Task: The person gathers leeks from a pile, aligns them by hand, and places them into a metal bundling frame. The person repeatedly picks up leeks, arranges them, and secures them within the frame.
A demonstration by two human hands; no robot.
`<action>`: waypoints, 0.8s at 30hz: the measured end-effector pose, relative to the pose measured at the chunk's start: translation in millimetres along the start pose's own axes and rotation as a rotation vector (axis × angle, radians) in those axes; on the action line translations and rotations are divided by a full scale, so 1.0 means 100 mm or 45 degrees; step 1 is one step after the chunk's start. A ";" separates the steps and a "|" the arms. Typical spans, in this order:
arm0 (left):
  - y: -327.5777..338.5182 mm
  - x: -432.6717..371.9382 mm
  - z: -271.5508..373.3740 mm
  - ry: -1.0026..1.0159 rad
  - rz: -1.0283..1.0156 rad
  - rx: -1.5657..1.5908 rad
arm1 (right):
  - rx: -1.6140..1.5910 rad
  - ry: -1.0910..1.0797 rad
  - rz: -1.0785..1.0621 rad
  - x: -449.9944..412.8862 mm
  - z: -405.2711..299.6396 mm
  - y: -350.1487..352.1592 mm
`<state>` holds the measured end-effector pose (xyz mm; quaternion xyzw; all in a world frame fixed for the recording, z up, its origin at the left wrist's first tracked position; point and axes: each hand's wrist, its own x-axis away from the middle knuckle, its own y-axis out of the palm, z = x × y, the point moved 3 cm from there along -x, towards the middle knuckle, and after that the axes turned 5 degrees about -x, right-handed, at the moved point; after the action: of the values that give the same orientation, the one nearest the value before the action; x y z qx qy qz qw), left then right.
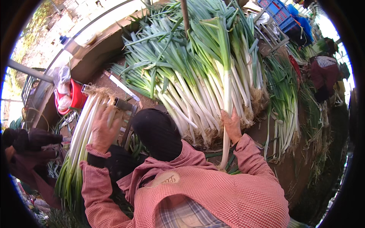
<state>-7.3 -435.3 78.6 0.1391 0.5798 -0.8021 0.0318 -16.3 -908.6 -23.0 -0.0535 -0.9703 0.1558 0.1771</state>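
My right hand (232,125) is closed around the white stem of a long leek (227,85), whose root end points towards my body. Beyond it lies a large pile of leeks (196,94), roots towards me and green leaves away. On the left, my left hand (104,128) rests with spread fingers on a bundle of white-stemmed leeks (85,128), just below their roots; the green ends hang down. The bundle's roots lie beside a metal fixture (124,104). A long knife (122,87) with a pale blade lies on the ground between the bundle and the pile.
A red bucket (75,97) holding bags stands at the left, near a low wall (94,52). More leeks (285,114) lie at the right. A blue crate (278,15) is at the upper right. Other people sit or bend at the far left (34,159) and far right (325,71).
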 end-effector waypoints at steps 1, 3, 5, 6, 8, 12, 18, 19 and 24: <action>0.03 -0.14 0.40 0.152 -0.056 0.049 | -0.001 -0.099 0.049 0.16 0.07 0.09; -0.02 -0.18 0.92 0.431 -0.096 -0.042 | -0.062 -0.231 0.004 0.46 -0.06 0.37; 0.04 -0.18 1.23 0.747 -0.015 -0.079 | -0.211 -0.268 -0.133 0.84 -0.48 0.58; 0.09 -0.17 1.26 0.878 0.132 -0.119 | -0.145 -0.385 -0.183 0.98 -0.65 0.67; -0.02 -0.19 1.28 1.022 0.222 -0.236 | -0.151 -0.412 -0.284 1.18 -0.81 0.92; -0.67 -0.04 0.66 0.932 0.431 -0.942 | 0.206 -0.951 -0.630 1.31 -1.31 1.42; -2.46 1.32 -0.68 0.197 0.329 -1.109 | 0.458 -1.805 -1.117 1.17 -2.19 2.63; -2.54 1.53 -0.68 0.152 0.316 -1.108 | 0.460 -1.836 -1.182 1.15 -2.20 2.81; -2.51 2.12 -0.72 -0.108 0.197 -1.071 | 0.384 -1.651 -1.388 1.33 -2.30 3.36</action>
<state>-250.4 -263.2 233.8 0.1242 0.8425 -0.4960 0.1696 -40.5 -504.2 117.0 0.5435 -0.7391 0.1762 -0.3568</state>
